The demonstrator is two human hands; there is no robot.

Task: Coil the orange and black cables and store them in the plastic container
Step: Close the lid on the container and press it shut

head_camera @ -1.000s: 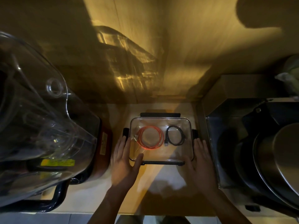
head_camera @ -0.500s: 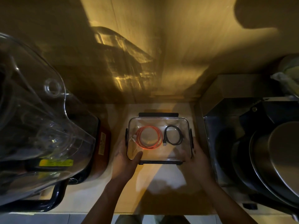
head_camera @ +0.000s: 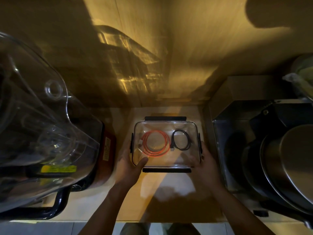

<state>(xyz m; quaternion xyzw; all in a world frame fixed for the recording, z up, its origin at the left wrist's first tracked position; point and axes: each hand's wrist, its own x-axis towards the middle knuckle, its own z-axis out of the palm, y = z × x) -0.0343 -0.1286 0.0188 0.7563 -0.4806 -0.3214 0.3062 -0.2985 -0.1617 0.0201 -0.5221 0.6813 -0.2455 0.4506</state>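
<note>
i see both cables coiled inside the plastic container (head_camera: 194,123) at 12 o'clock; orange cable (head_camera: 156,145) left, black cable (head_camera: 181,140) right; left hand (head_camera: 131,164) and right hand (head_camera: 204,164) clasp its sides; likely light, slick, rigid; grip by side latches.

- The left hand (head_camera: 131,164), which lay flat beside the plastic container (head_camera: 166,164) a second ago, now grips its left side, thumb over the near-left corner of the lid.
- The right hand (head_camera: 204,164) now clasps the right side rather than resting open next to it.
- The black side latches now lie folded against the container's walls instead of sticking out.
</note>
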